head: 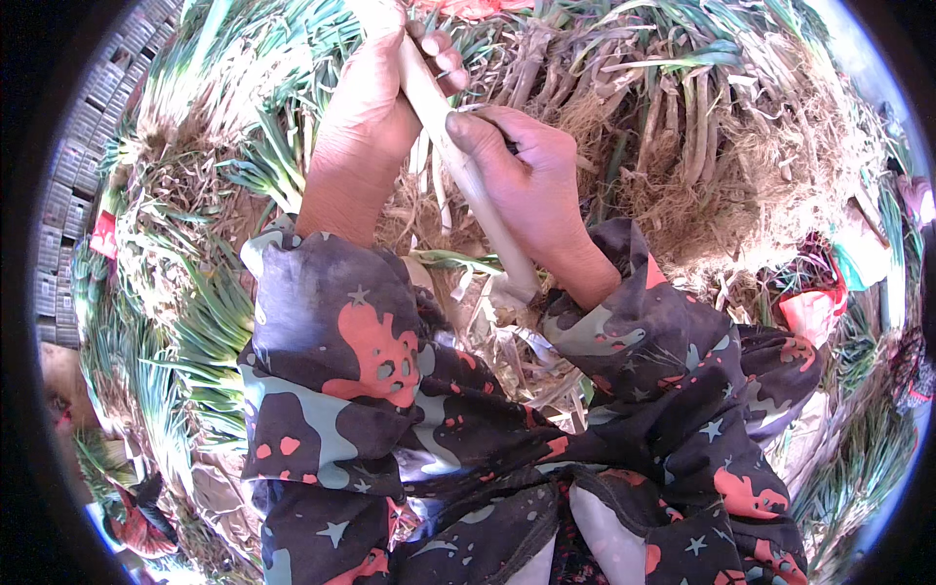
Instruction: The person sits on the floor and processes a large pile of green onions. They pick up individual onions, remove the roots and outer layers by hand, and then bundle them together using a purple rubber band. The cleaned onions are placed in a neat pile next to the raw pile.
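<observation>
A long white stalk of a large green onion (457,157) slants across the space between my two hands. My left hand (376,88) is wrapped around its upper part, palm towards me, with the fingertips showing on the far side. My right hand (530,164) grips the stalk at mid-length, the thumb pressed against its side and the other fingers curled. Below my right hand, the stalk's lower end (521,281) hangs over loose dry peelings (526,351). Several slim white stalks (440,190) lie behind it.
Unpeeled green onions with dry roots (687,139) are heaped ahead to the right. Cleaned bunches (219,80) lie at the upper left, more (212,329) beside my left sleeve. Red plastic (812,311) lies at right. Stacked grey blocks (69,197) line the left; another person's hand (915,197) shows far right.
</observation>
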The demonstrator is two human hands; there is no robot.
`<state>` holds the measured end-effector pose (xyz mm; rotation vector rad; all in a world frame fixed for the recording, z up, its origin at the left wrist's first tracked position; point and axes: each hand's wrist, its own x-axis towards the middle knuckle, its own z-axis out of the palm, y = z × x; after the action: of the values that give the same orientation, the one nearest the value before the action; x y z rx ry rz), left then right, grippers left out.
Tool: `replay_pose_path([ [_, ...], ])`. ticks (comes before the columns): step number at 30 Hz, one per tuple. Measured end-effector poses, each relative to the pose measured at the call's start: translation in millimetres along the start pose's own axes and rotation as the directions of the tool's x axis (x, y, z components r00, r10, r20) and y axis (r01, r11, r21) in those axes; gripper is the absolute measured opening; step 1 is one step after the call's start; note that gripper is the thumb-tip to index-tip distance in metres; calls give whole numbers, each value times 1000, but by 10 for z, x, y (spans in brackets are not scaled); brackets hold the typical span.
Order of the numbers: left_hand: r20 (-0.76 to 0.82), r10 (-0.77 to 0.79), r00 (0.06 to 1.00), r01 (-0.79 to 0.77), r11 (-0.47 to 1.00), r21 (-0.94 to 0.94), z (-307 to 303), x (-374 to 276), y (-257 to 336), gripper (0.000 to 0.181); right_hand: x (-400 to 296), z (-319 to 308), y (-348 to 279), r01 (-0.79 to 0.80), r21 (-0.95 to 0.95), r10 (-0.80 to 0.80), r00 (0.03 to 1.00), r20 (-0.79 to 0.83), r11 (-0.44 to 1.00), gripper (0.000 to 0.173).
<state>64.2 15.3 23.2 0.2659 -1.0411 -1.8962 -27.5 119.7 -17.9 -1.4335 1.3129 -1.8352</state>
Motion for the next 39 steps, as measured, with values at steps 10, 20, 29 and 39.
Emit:
replay_pose_path([
  [10, -7, -32, 999, 33, 999, 36, -147, -20, 64, 20, 99, 53, -26, 283, -469, -230, 958, 169, 837, 18],
  [20, 117, -99, 988, 99, 995, 3, -323, 37, 205, 22, -13, -18, 98, -317, 253, 368, 910, -189, 914, 26],
  [29, 72, -74, 995, 89, 969, -232, -570, 168, 454, 15, -131, -847, -92, -633, 768, -82, 774, 628, -94, 28],
  [39, -220, 94, 971, -93, 996, 17, -156, 100, 170, 12, -248, -424, -200, -88, -248, 113, 990, 87, 965, 34],
])
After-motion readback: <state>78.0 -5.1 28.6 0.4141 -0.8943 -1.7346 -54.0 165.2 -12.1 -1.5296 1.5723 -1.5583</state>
